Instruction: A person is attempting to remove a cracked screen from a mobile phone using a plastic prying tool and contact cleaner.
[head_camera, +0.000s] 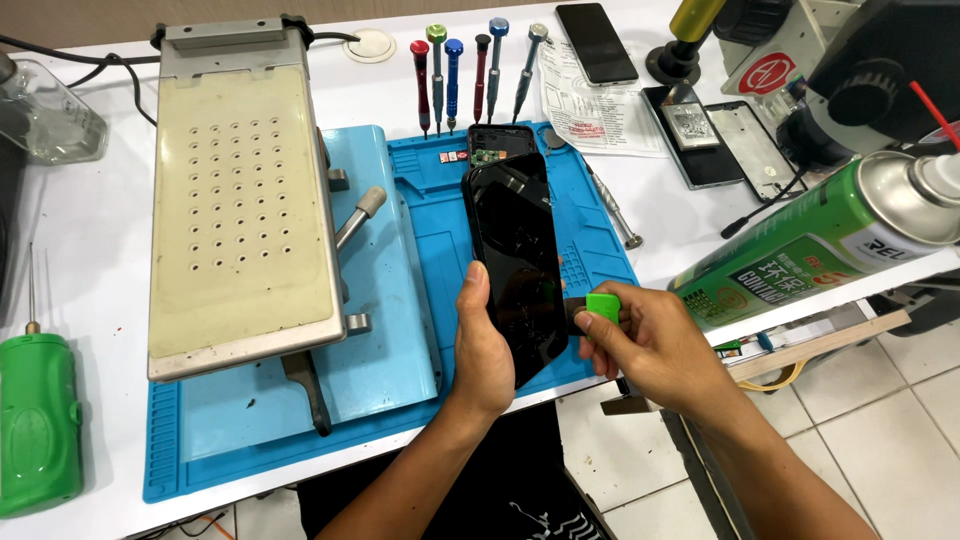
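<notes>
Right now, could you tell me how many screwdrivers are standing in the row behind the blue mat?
6 screwdrivers, left to right: red, green, blue, dark red, blue-capped grey, grey. None looks hidden.

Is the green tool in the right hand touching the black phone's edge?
Touching. The head view shows the green tool, pinched in the right hand, with its dark tip meeting the right edge of the black phone held by the left hand.

We note a dark phone screen (520, 265) held upright over the blue mat, a second black screen (596, 42) lying at the table's rear, a green-labelled spray can (800, 255) on its side at right, a white printed sheet (590, 105) beside the screwdrivers
</notes>
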